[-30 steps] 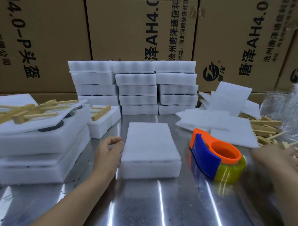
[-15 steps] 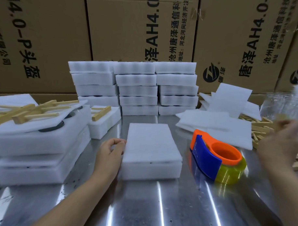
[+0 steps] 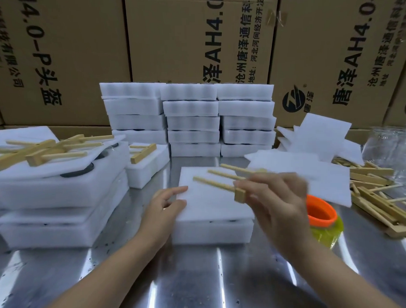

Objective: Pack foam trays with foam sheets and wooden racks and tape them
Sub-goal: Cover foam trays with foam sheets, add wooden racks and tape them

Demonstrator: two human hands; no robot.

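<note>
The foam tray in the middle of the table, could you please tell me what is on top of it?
A foam sheet covers the foam tray, the left hand resting on its edge. The right hand holds a wooden rack above. The contents are hidden.

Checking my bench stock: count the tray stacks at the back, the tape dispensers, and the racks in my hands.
Tray stacks: 3
Tape dispenser: 1
Rack: 1, in the right hand
Total: 5

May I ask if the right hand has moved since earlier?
Yes, the right hand moved left from the rack pile to above the foam tray.
</note>
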